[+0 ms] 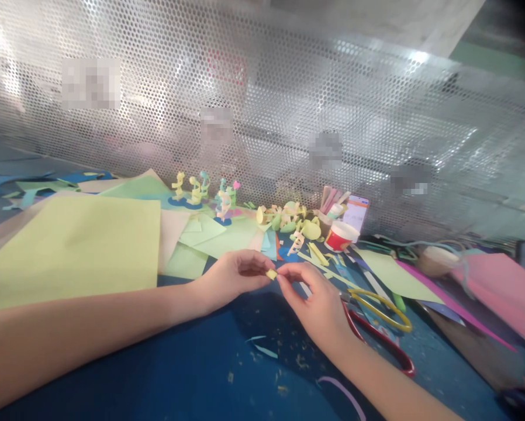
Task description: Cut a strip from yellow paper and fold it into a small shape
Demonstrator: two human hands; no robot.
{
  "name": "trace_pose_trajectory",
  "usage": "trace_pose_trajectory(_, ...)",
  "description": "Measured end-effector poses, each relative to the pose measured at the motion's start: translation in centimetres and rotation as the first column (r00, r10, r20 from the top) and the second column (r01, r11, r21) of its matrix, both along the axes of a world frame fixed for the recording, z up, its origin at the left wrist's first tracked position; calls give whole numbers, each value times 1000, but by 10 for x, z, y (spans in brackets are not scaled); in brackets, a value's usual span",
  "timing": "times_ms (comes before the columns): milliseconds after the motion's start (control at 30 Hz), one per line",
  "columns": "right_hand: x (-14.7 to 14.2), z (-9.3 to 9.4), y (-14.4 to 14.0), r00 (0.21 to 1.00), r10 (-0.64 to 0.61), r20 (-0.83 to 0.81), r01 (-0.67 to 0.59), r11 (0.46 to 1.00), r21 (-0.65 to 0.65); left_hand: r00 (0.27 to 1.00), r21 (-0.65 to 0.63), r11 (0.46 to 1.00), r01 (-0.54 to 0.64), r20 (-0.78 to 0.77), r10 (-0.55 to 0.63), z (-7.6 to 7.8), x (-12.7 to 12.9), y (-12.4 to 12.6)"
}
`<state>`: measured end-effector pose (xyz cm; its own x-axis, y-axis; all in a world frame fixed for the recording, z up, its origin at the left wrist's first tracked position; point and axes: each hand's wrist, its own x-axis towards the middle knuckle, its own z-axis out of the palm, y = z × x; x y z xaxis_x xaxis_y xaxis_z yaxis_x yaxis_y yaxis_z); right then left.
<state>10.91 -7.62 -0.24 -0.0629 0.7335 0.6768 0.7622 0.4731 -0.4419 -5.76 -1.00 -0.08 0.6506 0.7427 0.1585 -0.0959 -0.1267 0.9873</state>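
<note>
Between the fingertips of both my hands is a small yellow piece of paper (271, 274), its exact form too small to make out. My left hand (236, 273) pinches it from the left, fingers curled. From the other side, the thumb and forefinger of my right hand (310, 298) close on its right edge. A pair of scissors with one red and one yellow handle (379, 310) lies right beside my right wrist, its blades partly hidden. Beyond my hands stand small paper figures (223, 204), some on blue bases.
Large yellow-green paper sheets (91, 245) lie at left. A red and white cup (339, 236) stands near a propped phone (356, 213). Pink sheets (503, 286) are at right. A perforated metal screen (262, 105) rises behind. Paper scraps (266, 351) dot the blue table (170, 374).
</note>
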Motion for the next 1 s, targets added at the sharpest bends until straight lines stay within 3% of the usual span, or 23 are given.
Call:
trace_pose_trajectory(467,0,0,-1,1000,-19,-22,18,1000,-26,1000,10,1000,-12,26,11,-1,-1,0)
trace_pose_trajectory(800,-2,3,-2,990,3,140,-24,989,149,1000,16,1000,-15,8,15,-7,0,2)
trace_pose_trajectory(1000,-2,2,-3,971,6,238,-47,985,164,999,40,999,8,-32,-6,-8,-1,2)
